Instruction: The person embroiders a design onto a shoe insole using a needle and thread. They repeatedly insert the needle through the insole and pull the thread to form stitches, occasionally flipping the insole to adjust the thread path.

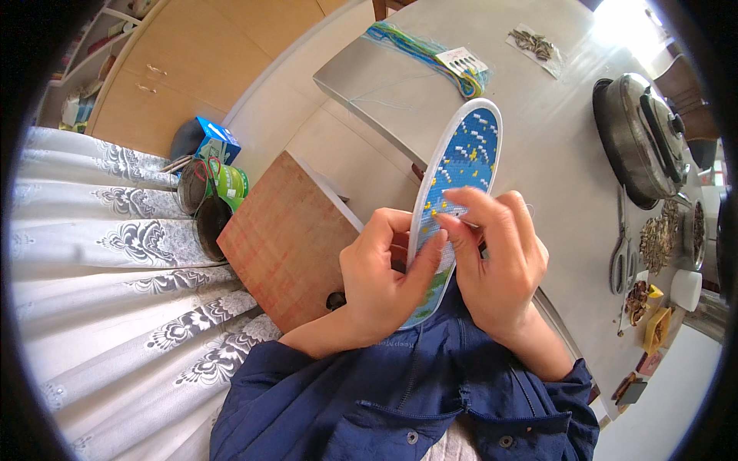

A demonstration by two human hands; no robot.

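Observation:
A cross-stitched insole [466, 148] with a white bound edge stands tilted before my chest. Its blue upper part carries white and yellow stitches, and green shows near the lower end. My left hand [383, 276] grips its left edge, thumb on the stitched face and fingers behind. At the insole's right side is my right hand [499, 253], slightly blurred, its thumb and index fingertips close together against the stitching. Whether a needle or thread is pinched there cannot be made out. A thin loop of thread [531, 212] shows beside the right knuckles.
On the grey table [536, 115] lie blue-green thread skeins [415, 49] with a white card, a bag of seeds [536, 45], a lidded electric pan [640, 138], scissors [622, 259] and a pile of seed shells [659, 239]. A wooden stool [294, 236] stands left, beside patterned curtains [138, 242].

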